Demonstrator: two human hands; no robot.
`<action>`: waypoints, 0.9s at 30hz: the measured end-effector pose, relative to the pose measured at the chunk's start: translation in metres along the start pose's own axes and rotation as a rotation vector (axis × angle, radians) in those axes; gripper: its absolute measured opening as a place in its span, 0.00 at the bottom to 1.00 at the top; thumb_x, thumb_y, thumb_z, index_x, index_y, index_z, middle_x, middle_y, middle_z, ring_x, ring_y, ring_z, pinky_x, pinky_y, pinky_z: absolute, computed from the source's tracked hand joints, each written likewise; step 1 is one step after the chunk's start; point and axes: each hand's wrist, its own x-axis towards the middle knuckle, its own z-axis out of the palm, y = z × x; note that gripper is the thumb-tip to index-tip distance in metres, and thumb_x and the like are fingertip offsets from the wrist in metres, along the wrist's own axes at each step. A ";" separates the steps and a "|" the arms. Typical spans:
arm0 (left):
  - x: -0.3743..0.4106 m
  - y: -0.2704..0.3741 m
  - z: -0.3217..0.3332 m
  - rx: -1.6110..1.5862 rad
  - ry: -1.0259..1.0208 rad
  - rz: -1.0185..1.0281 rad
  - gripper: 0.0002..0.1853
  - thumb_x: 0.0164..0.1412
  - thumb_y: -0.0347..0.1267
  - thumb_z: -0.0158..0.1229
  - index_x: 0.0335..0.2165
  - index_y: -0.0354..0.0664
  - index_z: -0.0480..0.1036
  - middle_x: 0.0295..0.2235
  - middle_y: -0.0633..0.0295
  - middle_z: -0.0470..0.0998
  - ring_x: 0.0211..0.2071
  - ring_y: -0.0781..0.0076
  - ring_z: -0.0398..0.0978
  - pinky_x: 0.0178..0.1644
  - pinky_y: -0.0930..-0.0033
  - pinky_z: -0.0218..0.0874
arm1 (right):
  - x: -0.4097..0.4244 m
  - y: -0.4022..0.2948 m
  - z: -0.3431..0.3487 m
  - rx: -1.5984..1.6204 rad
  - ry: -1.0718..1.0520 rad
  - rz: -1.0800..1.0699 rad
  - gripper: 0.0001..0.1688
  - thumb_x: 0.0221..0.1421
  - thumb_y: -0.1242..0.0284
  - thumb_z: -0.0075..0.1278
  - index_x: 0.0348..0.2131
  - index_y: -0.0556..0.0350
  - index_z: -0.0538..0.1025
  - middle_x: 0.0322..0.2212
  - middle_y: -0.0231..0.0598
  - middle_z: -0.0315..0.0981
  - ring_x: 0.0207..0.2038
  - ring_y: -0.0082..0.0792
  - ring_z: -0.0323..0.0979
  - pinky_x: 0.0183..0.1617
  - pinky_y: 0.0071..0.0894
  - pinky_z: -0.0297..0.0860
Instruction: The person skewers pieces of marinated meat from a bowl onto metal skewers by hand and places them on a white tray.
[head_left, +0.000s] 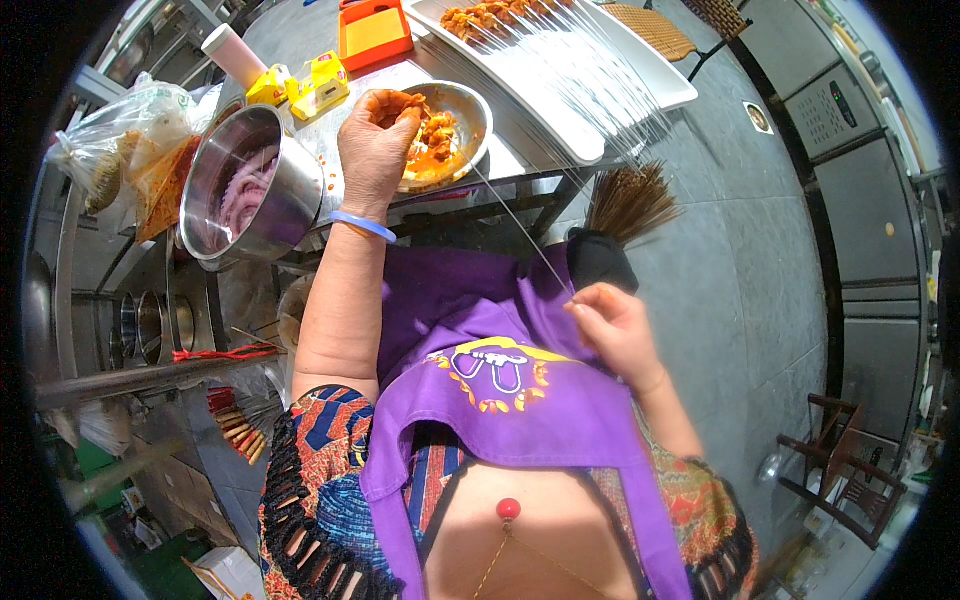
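My left hand, stained with orange sauce, is over the near left side of a steel bowl. Its fingers pinch a small piece of sauced meat. Inside the bowl lie more sauced pieces in orange marinade. My right hand is above the lap of the purple apron, its thumb and fingers closed on the end of a thin metal skewer. The skewer slants up and left to the bowl; its far tip is hard to make out.
A steel pot with pale tentacle-like pieces stands left of the bowl. Behind are yellow packets, an orange tray and a pink-white cylinder. A white tray at right holds metal skewers and skewered meat. A broom head is below the table edge.
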 end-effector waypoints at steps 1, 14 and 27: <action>0.000 0.000 0.000 0.006 0.010 0.006 0.09 0.50 0.21 0.58 0.33 0.33 0.72 0.30 0.60 0.77 0.32 0.76 0.76 0.39 0.76 0.68 | -0.001 0.001 -0.001 0.003 0.003 -0.008 0.04 0.57 0.77 0.49 0.32 0.60 0.74 0.23 0.25 0.70 0.21 0.12 0.63 0.23 0.13 0.61; 0.001 0.005 -0.005 -0.097 -0.008 -0.082 0.07 0.52 0.19 0.54 0.33 0.31 0.71 0.31 0.55 0.77 0.32 0.73 0.77 0.38 0.75 0.70 | -0.008 -0.008 -0.003 -0.037 -0.003 -0.015 0.05 0.57 0.77 0.48 0.32 0.62 0.74 0.22 0.26 0.70 0.20 0.12 0.63 0.23 0.14 0.60; -0.002 0.003 -0.003 -0.072 -0.031 -0.041 0.07 0.53 0.18 0.54 0.33 0.32 0.70 0.31 0.56 0.77 0.33 0.73 0.77 0.39 0.75 0.69 | -0.005 -0.007 -0.003 -0.038 -0.003 0.000 0.04 0.57 0.77 0.49 0.32 0.61 0.74 0.22 0.25 0.70 0.20 0.12 0.63 0.23 0.13 0.61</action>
